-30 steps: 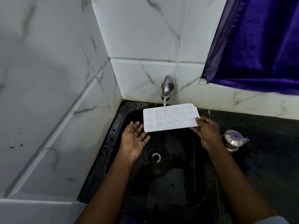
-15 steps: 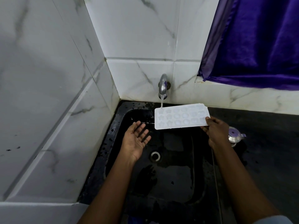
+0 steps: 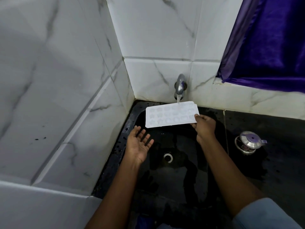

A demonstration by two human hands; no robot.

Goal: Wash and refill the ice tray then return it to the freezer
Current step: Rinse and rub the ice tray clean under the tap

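Head: steel pot [image 3: 249, 142] R of ice tray [image 3: 170, 115]

The person is wearing a sleeve [image 3: 264, 214] of pale grey-blue cloth on the right arm. It is showing only in the lower right corner, smooth and plain, with its edge crossing the arm at a slant. Beyond that edge the right forearm [image 3: 231, 176] and right hand [image 3: 205, 128] are showing bare. The left forearm [image 3: 115, 192] and left hand [image 3: 138, 146] are showing bare as well.
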